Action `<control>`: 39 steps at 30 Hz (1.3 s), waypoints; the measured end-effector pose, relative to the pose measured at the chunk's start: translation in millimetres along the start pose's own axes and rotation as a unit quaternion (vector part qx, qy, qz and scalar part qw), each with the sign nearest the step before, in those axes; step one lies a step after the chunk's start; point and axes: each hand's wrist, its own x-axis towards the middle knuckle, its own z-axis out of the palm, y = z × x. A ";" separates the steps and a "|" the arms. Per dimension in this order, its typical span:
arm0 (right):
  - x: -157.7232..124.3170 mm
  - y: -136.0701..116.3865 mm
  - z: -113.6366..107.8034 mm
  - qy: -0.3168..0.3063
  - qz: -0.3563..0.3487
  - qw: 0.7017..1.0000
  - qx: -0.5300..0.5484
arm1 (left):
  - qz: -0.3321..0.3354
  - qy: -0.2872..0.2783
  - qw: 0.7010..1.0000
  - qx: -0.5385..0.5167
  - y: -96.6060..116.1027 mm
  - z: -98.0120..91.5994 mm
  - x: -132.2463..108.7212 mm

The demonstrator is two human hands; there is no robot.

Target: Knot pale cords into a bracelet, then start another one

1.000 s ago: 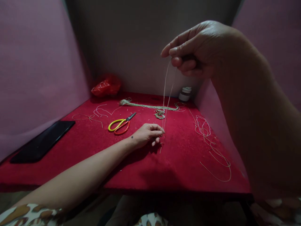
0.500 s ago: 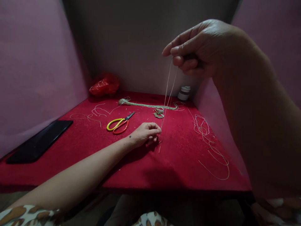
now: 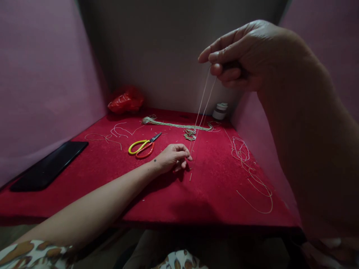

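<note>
We hold a thin pale thread (image 3: 202, 106) between our two hands. Our right hand (image 3: 241, 56) is raised high above the bench (image 3: 213, 194), and its grip is clenched on the upper end of the thread, thumb against the fingers. Our left hand (image 3: 171, 158) rests low on the red cloth, and its grip pinches the lower end at the fingertips. Compared with one second ago, the right hand has gone a little up and to the right, and the left hand has drawn slightly back. Therefore the two strands now run more slanted, and they look straight and tight between both grips. Just to the left of the low grip lie the scissors (image 3: 143, 146); just behind it is a small knotted piece (image 3: 190, 134), and to its right some loose threads (image 3: 249, 168) curl on the cloth.
</note>
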 end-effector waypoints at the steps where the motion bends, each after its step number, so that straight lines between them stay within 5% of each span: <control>1: 0.0 -0.3 -0.2 0.001 -0.004 1.000 0.000 | 0.000 0.000 1.000 -0.001 -0.2 -0.1 0.0; 30: -3.6 -9.6 2.5 0.007 -0.007 1.000 -0.019 | 0.006 0.007 0.999 0.044 9.0 5.5 -7.9; 39: -8.4 -17.7 5.7 0.015 0.010 0.999 -0.030 | -0.011 0.087 0.993 0.083 15.1 -2.6 -5.8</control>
